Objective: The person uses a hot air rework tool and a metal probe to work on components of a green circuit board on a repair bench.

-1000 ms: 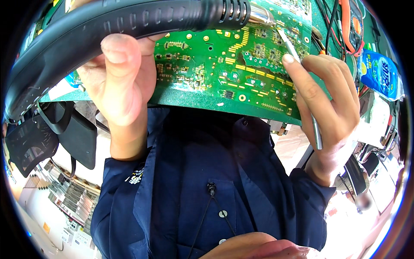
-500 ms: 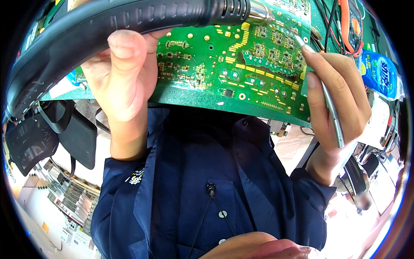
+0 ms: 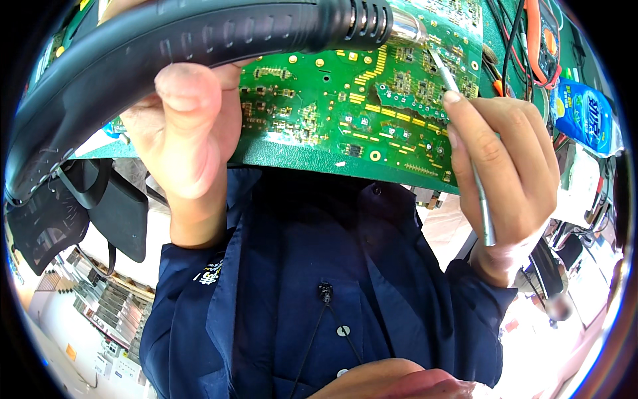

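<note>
My left hand is wrapped round the thick black handle of a hot-air gun, thumb on the near side. Its bare metal nozzle points right, over the upper part of a large green circuit board. In my right hand is a slim pointed metal tool, held like a pen; I cannot make out its exact kind. The tool's tip is close beside the nozzle, at the small parts on the board. A ragged-edged patch shows on the board below them. The hot-air gun hides the board's upper left.
The board lies on a green mat by the table's near edge. At the right are an orange-and-black meter, dark cables and a blue plastic packet. A black chair stands at the left.
My right hand and the pointed tool have moved left and slightly down, bringing the tip closer to the nozzle. The hot-air gun has shifted slightly right and down.
</note>
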